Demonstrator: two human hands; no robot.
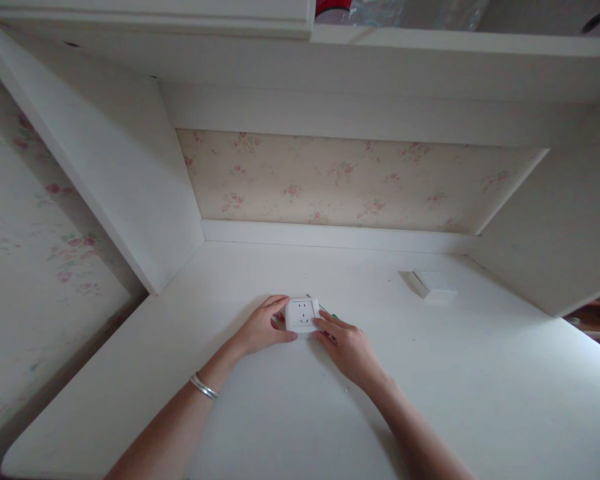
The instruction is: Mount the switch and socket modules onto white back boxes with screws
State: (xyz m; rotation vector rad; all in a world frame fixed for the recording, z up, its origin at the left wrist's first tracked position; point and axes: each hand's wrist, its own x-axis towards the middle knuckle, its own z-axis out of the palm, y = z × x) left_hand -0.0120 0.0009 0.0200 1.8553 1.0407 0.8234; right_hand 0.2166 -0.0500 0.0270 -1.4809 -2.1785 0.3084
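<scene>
Just below centre frame, on a white desk (430, 400), a left hand (263, 327) and a right hand (347, 347) grip a white socket plate (303, 315) between them, fingers closed on its left and right edges. Right of centre, well apart, lies a small white box (434, 285); a silver bangle (203, 387) circles the left wrist.

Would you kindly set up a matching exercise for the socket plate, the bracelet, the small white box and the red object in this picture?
Things: 1 socket plate; 2 bracelet; 3 small white box; 4 red object.
Places: A on the upper shelf; B between left hand and right hand; C on the desk, right of the hands; D on the left wrist.
Pairs: 1-B; 2-D; 3-C; 4-A.
</scene>
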